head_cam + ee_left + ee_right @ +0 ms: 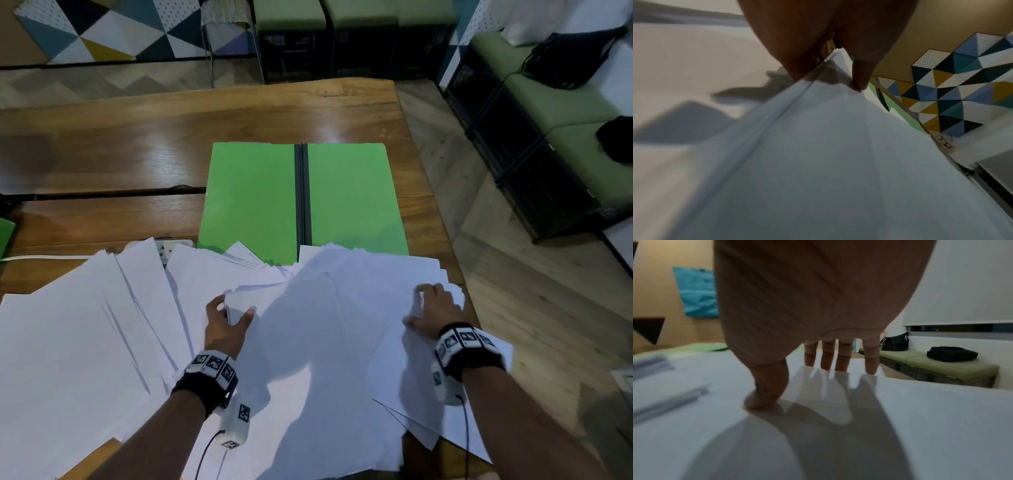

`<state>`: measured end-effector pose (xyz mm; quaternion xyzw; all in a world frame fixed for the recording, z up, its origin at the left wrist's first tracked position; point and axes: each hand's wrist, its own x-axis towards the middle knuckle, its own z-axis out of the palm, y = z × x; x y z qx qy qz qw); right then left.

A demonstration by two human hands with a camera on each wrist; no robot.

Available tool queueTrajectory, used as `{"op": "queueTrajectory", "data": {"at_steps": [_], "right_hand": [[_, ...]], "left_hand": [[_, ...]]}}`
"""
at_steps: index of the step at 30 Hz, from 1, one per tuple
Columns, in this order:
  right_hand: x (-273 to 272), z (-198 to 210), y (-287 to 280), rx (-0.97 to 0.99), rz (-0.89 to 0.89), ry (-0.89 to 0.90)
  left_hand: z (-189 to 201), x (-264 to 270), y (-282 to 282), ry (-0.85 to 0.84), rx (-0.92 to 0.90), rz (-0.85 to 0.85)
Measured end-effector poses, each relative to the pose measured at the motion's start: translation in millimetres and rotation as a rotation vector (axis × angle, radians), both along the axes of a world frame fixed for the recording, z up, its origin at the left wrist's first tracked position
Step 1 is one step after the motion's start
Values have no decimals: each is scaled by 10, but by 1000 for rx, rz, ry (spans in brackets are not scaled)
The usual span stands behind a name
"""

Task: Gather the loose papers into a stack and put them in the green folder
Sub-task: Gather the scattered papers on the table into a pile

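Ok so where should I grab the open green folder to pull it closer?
Probably the green folder by its left flap's outer long edge, coming in from the left. That edge lies bare on the wooden table, while loose papers cover the near edge and the black spine lies flat.

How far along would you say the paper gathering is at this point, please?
Done: the green folder lies open. In hand: the left hand pinches a few white paper sheets; the right hand presses others. Left: most loose white papers are unstacked; none filed.
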<state>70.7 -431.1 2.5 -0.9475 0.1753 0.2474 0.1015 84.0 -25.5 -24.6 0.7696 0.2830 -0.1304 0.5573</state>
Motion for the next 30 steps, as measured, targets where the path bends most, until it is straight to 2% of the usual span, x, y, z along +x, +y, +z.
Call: {"op": "queueTrajectory", "data": {"at_steps": [6,9,21,26,30], "right_hand": [[-262,-50,-111,3,22,31],[-263,-72,-43,85,-5,0],[-263,85,-48,248,30,-14],[-90,261,-136,234,-44,-141],[113,676,-277,199,-76,-313]], "left_hand": [[-23,-254,-67,50,-34,27],[-28,-326,-93,58,-36,14],[44,-380,-161,-123,-8,-73],[149,-373,-181,-111,-97,-76],[233,-321,-187,-94,-179,-71]]}}
